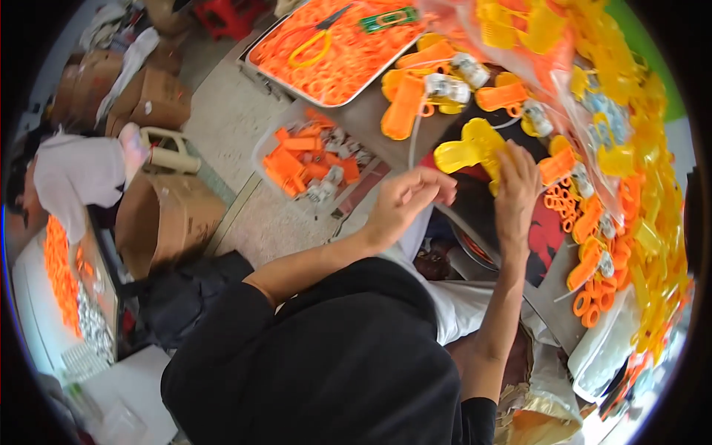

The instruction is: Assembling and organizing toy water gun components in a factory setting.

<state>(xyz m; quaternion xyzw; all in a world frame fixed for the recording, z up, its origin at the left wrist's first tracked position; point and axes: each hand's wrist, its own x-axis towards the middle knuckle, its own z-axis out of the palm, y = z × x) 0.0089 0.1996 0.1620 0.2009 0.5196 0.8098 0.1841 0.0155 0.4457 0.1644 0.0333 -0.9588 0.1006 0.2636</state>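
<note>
My right hand point(515, 185) grips a yellow plastic piece point(469, 152) with rounded lobes, held above the dark work surface. To its left, my left hand point(408, 204) is raised with fingers curled and thumb drawn in; whatever its fingertips may hold is hidden. Beyond my hands lie orange plastic pieces point(404, 107) paired with yellow ones, and small white-and-silver parts point(447, 87) sit beside them. A thin white strip point(415, 137) hangs down toward my left hand. Orange rings point(561, 204) lie just right of my right hand.
A tray point(288, 90) of orange rings holds yellow-handled scissors point(311, 48). A clear bin point(259, 159) contains orange and metallic parts. Yellow pieces point(653, 245) pile up along the right. At far left, another person point(78, 174) works near an open cardboard box point(174, 222).
</note>
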